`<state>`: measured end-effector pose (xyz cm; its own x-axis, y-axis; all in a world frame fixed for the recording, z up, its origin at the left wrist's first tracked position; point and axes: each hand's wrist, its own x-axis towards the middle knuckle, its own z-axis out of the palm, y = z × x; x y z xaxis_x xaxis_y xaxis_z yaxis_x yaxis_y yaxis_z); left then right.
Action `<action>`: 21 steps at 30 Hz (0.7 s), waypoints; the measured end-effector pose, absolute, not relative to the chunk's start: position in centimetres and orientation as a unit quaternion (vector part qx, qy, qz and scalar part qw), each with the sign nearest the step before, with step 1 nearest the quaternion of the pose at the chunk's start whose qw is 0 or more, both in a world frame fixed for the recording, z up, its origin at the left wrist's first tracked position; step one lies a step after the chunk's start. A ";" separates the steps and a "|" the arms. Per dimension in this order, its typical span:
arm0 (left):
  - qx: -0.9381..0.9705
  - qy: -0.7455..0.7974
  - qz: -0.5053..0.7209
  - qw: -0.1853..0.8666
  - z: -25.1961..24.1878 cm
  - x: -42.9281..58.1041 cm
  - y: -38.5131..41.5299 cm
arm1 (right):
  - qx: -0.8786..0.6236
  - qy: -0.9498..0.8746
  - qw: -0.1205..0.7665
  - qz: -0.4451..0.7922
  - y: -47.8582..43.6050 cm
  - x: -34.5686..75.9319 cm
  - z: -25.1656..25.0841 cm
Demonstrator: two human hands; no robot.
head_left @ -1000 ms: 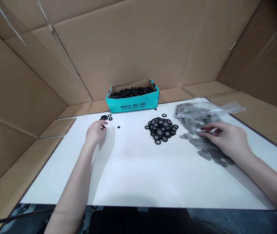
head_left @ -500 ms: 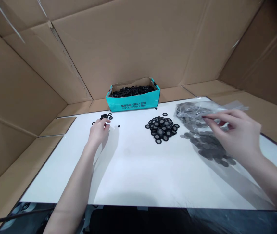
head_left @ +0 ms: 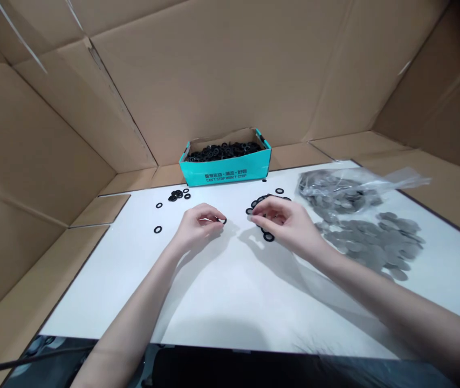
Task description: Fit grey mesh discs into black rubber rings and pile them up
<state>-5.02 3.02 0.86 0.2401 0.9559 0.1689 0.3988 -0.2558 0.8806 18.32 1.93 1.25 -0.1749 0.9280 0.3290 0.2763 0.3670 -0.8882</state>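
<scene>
My left hand [head_left: 198, 226] is curled near the middle of the white table [head_left: 221, 291], its fingertips pinching a small black ring [head_left: 223, 220]. My right hand [head_left: 280, 221] hovers just to its right, fingers pinched together on something small I cannot make out. It covers most of a pile of black rings with grey centres [head_left: 268, 234]. A spread of grey discs [head_left: 375, 242] lies to the right, beside a clear plastic bag [head_left: 335, 191] holding more discs.
A teal box [head_left: 225, 170] full of black rings stands at the back of the table. A few loose black rings [head_left: 177, 195] lie at the back left, with one more ring [head_left: 157, 229] nearer. Cardboard walls surround the table on three sides.
My right hand has left the grey discs and come leftward to the ring pile. My left hand has moved right from the loose rings toward the centre, carrying a ring.
</scene>
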 end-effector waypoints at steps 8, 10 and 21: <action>0.603 0.411 0.402 0.554 -0.1 -1.6 1.2 | -0.429 -0.685 0.449 0.382 1.1 18.2 -0.7; 0.586 0.400 0.398 0.581 -0.4 -1.2 1.0 | -0.429 -0.685 0.451 0.379 1.0 18.4 -0.9; 0.550 0.376 0.397 0.632 -1.1 -0.5 0.7 | -0.404 -0.717 0.458 0.335 0.3 18.4 -1.4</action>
<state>-0.50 0.68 -1.09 0.4029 0.9144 -0.0385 -0.0874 0.0803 0.9929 18.39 0.27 -1.39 -0.2537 0.8869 0.3861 0.2727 0.4485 -0.8512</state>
